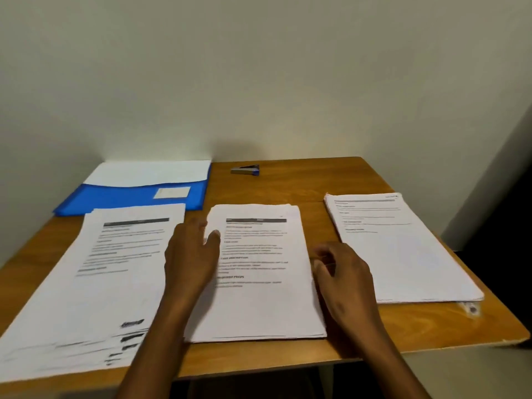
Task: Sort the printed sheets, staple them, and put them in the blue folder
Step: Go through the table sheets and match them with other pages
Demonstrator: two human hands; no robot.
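Where the wooden table [359, 180] comes nearest to me, three stacks of printed sheets lie side by side on it. The left stack [95, 283] is the loosest, its lower edges fanned out toward me. The middle stack [259, 283] sits squarer, and I have a hand at each of its long sides. My left hand [191, 254] rests at its left edge, fingers fairly straight and relaxed, the thumb lying on the top page. My right hand [342, 272] is at its right edge with the fingers loosely curled toward the paper; I cannot tell whether they actually pinch the sheets or only touch them. The right stack [400, 249] lies apart from both hands, turned at a slight angle, near the table's right edge.

Farther back on the left, the blue folder [135, 197] lies flat, just behind the left stack, with white paper [149, 174] showing from its pocket and a pale label on its front. Beyond the middle stack, near the wall, lies the small stapler [246, 170], well away from everything else.
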